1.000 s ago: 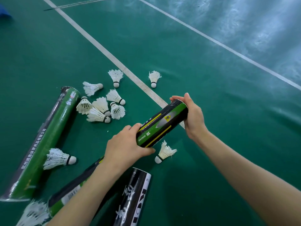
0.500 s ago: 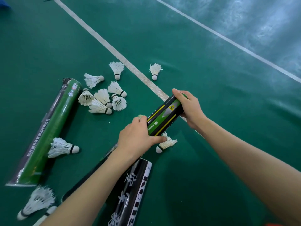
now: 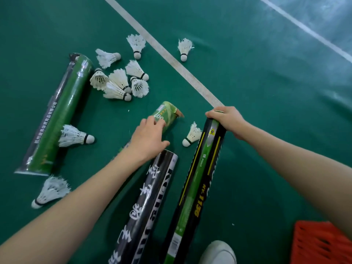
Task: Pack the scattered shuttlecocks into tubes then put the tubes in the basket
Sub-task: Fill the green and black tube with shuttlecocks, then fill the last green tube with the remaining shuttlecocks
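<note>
Letting go of tube (image 3: 200, 178) with left hand (image 3: 148, 138). Reaching onto green tube (image 3: 166, 116), fingers spread flat, not gripping. Holding tube alone in right hand (image 3: 226, 121), fingers clamped round top end. Leaving shuttlecock (image 3: 192, 135) lying between both hands' fingers. Probably picking next tube for filling.

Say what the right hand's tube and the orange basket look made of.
The black-and-green tube, gripped by the right hand: likely cardboard under glossy printed wrap, going by its sheen. Orange basket: probably moulded plastic, matte, with latticed walls.
</note>
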The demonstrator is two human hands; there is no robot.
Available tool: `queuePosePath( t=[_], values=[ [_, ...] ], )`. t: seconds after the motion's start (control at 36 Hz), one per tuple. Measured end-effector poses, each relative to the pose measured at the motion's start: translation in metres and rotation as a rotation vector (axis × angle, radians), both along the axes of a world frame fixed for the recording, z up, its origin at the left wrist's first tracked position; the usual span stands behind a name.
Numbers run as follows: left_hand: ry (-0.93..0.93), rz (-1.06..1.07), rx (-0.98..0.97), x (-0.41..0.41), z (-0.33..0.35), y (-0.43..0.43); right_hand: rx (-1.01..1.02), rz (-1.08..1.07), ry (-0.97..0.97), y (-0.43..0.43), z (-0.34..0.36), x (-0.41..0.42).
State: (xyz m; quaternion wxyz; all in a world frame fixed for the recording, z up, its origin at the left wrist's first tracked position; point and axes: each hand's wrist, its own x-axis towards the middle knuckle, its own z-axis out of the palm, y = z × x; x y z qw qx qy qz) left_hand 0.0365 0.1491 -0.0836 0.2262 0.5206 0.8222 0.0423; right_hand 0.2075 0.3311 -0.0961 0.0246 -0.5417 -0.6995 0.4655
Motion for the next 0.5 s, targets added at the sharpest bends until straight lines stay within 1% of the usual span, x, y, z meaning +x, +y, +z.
queuePosePath(
  t=[0.06,0.11,0.17,0.19,0.25,0.31,0.39,0.44,0.5],
  values=[
    [0.073,-0.020,-0.070,0.006,-0.002,-0.006,-0.020,-0.011,-0.022,-0.002,-0.008,0.010],
    [0.121,-0.078,-0.220,0.013,-0.003,-0.010,-0.032,-0.022,-0.022,-0.001,-0.011,0.017],
    [0.141,-0.139,-0.355,0.023,-0.006,-0.016,-0.047,-0.032,-0.025,0.000,-0.012,0.022],
    [0.142,-0.159,-0.390,0.028,-0.008,-0.019,-0.057,-0.036,-0.026,0.000,-0.014,0.024],
    [0.095,-0.145,-0.388,0.035,-0.014,-0.023,-0.066,-0.046,-0.026,0.000,-0.017,0.026],
    [0.016,-0.083,-0.351,0.040,-0.018,-0.023,-0.056,-0.058,-0.023,-0.001,-0.020,0.026],
    [0.012,-0.036,-0.293,0.045,-0.016,-0.015,-0.046,-0.039,-0.026,-0.004,-0.021,0.025],
    [0.032,-0.011,-0.244,0.047,-0.014,-0.008,0.004,0.031,-0.089,-0.006,-0.019,0.027],
    [0.038,0.011,-0.214,0.047,-0.013,-0.002,0.114,0.147,-0.178,-0.010,-0.015,0.028]
  ],
)
